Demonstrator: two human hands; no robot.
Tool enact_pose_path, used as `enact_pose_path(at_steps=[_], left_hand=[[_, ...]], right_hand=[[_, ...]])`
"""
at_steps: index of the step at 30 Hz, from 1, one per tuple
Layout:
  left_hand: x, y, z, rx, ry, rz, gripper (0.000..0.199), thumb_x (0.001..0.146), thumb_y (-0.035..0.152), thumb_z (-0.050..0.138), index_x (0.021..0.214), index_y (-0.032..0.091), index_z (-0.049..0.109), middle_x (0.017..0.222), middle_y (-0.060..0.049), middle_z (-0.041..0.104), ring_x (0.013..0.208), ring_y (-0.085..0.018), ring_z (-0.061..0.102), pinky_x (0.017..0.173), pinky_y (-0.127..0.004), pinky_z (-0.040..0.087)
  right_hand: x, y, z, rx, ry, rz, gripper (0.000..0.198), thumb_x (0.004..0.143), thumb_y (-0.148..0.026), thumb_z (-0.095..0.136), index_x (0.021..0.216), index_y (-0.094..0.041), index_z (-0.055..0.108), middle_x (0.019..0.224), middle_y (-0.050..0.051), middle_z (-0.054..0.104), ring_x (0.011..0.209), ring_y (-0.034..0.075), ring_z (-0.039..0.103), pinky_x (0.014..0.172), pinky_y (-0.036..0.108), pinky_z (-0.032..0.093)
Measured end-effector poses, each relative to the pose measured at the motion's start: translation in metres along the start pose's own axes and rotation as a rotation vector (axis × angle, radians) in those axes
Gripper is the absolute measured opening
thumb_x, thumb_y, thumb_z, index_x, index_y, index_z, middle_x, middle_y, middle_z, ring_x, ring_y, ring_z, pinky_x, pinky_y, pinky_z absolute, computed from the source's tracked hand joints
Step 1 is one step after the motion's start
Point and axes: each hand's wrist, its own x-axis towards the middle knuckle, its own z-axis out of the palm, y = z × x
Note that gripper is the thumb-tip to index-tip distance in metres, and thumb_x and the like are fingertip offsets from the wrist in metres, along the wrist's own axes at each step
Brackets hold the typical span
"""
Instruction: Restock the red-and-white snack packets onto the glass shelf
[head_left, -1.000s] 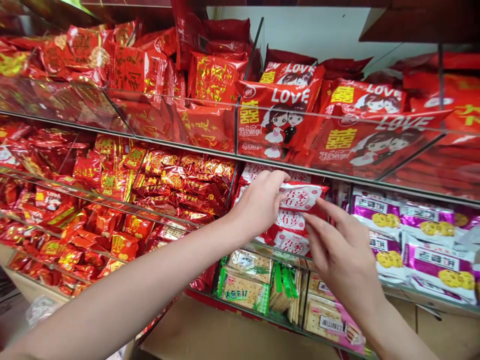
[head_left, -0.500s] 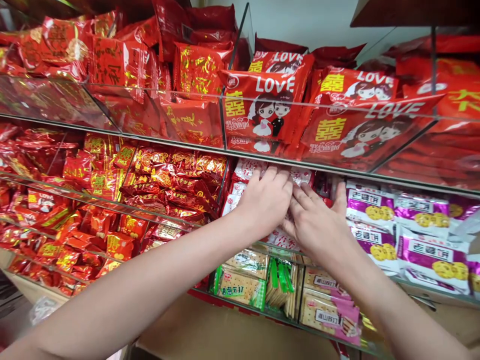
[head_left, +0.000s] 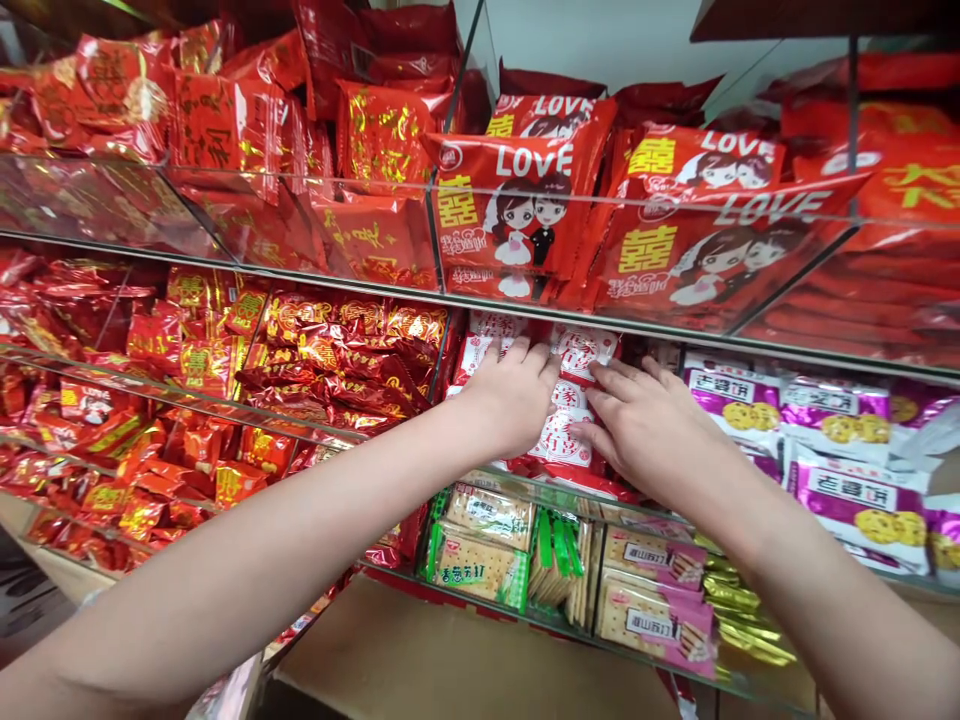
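Small red-and-white snack packets [head_left: 574,420] lie stacked in rows in a middle-shelf compartment. My left hand [head_left: 510,395] rests on the left rows of these packets, fingers spread and palm down. To their right, my right hand [head_left: 641,415] has its fingers apart, with the fingertips at the right edge of the packets. Neither hand is wrapped round a packet. Part of the packets under my left hand is hidden, as is the compartment's right side behind my right hand.
Above runs a glass-fronted shelf of large red LOVE packets [head_left: 517,210]. Purple-and-white cookie packets [head_left: 862,505] lie to the right, red-and-gold sweets [head_left: 337,355] to the left. Wrapped crackers [head_left: 480,565] fill the shelf below, and a cardboard box [head_left: 450,650] stands beneath.
My hands have moved apart, left hand leftward and right hand rightward, uncovering the packets between them. The view has shifted slightly.
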Motion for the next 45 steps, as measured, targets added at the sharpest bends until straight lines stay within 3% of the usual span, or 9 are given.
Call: enact_pose_path(at_steps=[4, 8, 12, 15, 21, 29, 33, 38, 45], left_hand=[[-0.011, -0.008, 0.005, -0.013, 0.052, -0.041, 0.056, 0.090, 0.032, 0.044, 0.140, 0.009, 0.030, 0.143, -0.019, 0.034, 0.130, -0.037, 0.030, 0.105, -0.053, 0.026], [-0.021, -0.014, 0.005, 0.030, 0.015, -0.153, 0.057, 0.090, 0.024, 0.043, 0.139, -0.001, 0.027, 0.142, -0.027, 0.031, 0.131, -0.041, 0.026, 0.103, -0.051, 0.031], [-0.022, -0.016, -0.001, 0.038, -0.040, -0.158, 0.048, 0.085, 0.003, 0.036, 0.132, -0.008, 0.036, 0.131, -0.031, 0.043, 0.119, -0.038, 0.042, 0.097, -0.046, 0.038], [-0.018, -0.016, -0.010, 0.007, -0.022, -0.162, 0.043, 0.080, -0.003, 0.034, 0.119, 0.000, 0.052, 0.109, -0.022, 0.059, 0.100, -0.031, 0.054, 0.087, -0.042, 0.045], [-0.005, -0.013, -0.016, -0.036, 0.085, -0.224, 0.041, 0.080, -0.005, 0.028, 0.111, 0.004, 0.054, 0.111, -0.021, 0.056, 0.105, -0.032, 0.048, 0.083, -0.043, 0.046], [-0.003, -0.016, -0.012, -0.079, 0.058, -0.229, 0.039, 0.079, -0.004, 0.032, 0.111, 0.004, 0.054, 0.113, -0.020, 0.056, 0.107, -0.034, 0.047, 0.083, -0.043, 0.046], [0.002, -0.018, -0.014, -0.087, 0.040, -0.264, 0.042, 0.080, 0.000, 0.037, 0.121, 0.003, 0.048, 0.115, -0.021, 0.056, 0.113, -0.038, 0.043, 0.084, -0.047, 0.045], [-0.003, -0.014, -0.016, -0.052, 0.100, -0.245, 0.047, 0.079, -0.003, 0.035, 0.124, 0.004, 0.044, 0.125, -0.021, 0.050, 0.116, -0.039, 0.039, 0.083, -0.050, 0.045], [-0.008, -0.022, -0.016, -0.086, -0.022, -0.221, 0.037, 0.076, -0.004, 0.036, 0.108, 0.002, 0.052, 0.107, -0.020, 0.057, 0.104, -0.033, 0.050, 0.082, -0.046, 0.047]], right_hand=[[-0.007, 0.001, 0.000, 0.022, 0.037, -0.028, 0.039, 0.087, -0.032, 0.050, 0.113, -0.005, 0.060, 0.123, 0.016, 0.055, 0.119, 0.030, 0.045, 0.107, 0.046, 0.029], [-0.013, -0.002, 0.001, 0.053, 0.012, -0.053, 0.038, 0.087, -0.032, 0.050, 0.114, -0.008, 0.061, 0.124, 0.015, 0.055, 0.121, 0.031, 0.044, 0.105, 0.047, 0.032], [-0.012, -0.006, 0.002, 0.036, 0.009, -0.057, 0.035, 0.085, -0.031, 0.051, 0.109, -0.008, 0.063, 0.119, 0.015, 0.058, 0.119, 0.035, 0.043, 0.103, 0.053, 0.031], [-0.007, -0.009, 0.000, 0.031, 0.074, -0.049, 0.033, 0.086, -0.030, 0.050, 0.107, -0.008, 0.063, 0.118, 0.015, 0.058, 0.115, 0.033, 0.046, 0.104, 0.053, 0.030], [0.011, -0.007, 0.001, -0.012, 0.046, 0.046, 0.037, 0.090, -0.028, 0.043, 0.112, -0.002, 0.057, 0.121, 0.026, 0.049, 0.107, 0.033, 0.050, 0.093, 0.043, 0.042], [0.023, 0.006, 0.004, -0.068, 0.001, 0.053, 0.019, 0.087, -0.025, 0.044, 0.088, -0.012, 0.057, 0.090, 0.017, 0.057, 0.083, 0.031, 0.057, 0.069, 0.039, 0.047], [0.033, 0.008, 0.000, -0.067, -0.004, 0.103, 0.017, 0.082, -0.022, 0.050, 0.092, -0.009, 0.054, 0.078, 0.016, 0.061, 0.078, 0.032, 0.061, 0.065, 0.038, 0.046], [0.038, 0.014, 0.001, -0.064, 0.039, 0.059, 0.028, 0.079, -0.013, 0.045, 0.105, -0.005, 0.051, 0.077, 0.015, 0.064, 0.075, 0.030, 0.062, 0.063, 0.035, 0.044], [0.041, 0.021, 0.003, 0.074, -0.125, -0.024, 0.010, 0.074, -0.013, 0.050, 0.082, -0.015, 0.057, 0.082, 0.008, 0.064, 0.075, 0.022, 0.061, 0.068, 0.030, 0.046]])
